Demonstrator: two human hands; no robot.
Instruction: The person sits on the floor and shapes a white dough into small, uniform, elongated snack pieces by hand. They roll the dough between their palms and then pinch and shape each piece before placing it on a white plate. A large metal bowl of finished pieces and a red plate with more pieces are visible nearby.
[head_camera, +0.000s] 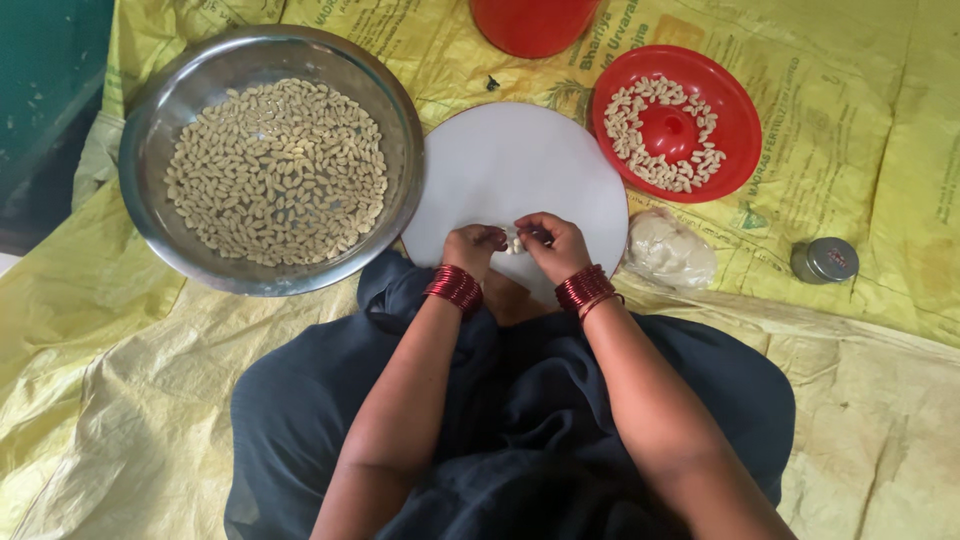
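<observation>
The fingers of both hands meet over the near edge of a white disc (510, 165) and pinch a small pale bit of dough (514, 242) between them; the left hand (474, 248) closes on it from one side, the right hand (556, 246) from the other, knuckles up and fingertips curled in. The bit sits just above the disc, at its near rim, though whether it touches the disc cannot be told. Each wrist carries a stack of red bangles (455, 288), and the forearms run back over a dark blue garment (520, 400) that covers the lap. Just right of the right hand, beside the disc's rim, lies a lump of dough (668, 252) in a clear wrap. Farther right stands a small round tin (825, 260) with a metal lid. Beyond the disc to the right, a red plate (735, 110) holds a ring of small pale shaped pieces (650, 165). A second red vessel (530, 25) is cut off by the top edge. Left of the disc, touching its rim, a steel bowl (150, 130) is filled with many more such pieces. Everything rests on yellow sacking (880, 400) spread over the floor.
</observation>
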